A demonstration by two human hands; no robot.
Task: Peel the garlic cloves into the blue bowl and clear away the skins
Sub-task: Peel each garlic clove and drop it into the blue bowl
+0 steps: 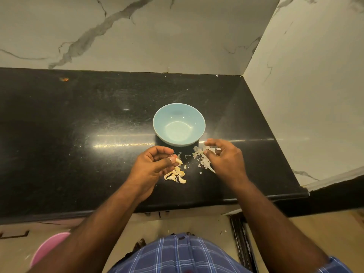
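Observation:
The blue bowl (179, 124) stands on the black counter (78, 134) with nothing but a tiny skin flake inside. Just in front of it lies a small heap of garlic cloves (175, 174). My left hand (152, 164) hovers over that heap and pinches one clove (178, 160) between thumb and fingers. To the right, a pile of papery skins (203, 159) is spread on the counter. My right hand (224, 156) is over the skins with curled fingers touching them; a piece of skin seems caught between its fingertips.
Marble walls (305, 75) close off the back and right side of the counter. Small skin flakes dot the counter around the heap. A pink bin (47, 247) stands on the floor at lower left. The counter's front edge runs just below my wrists.

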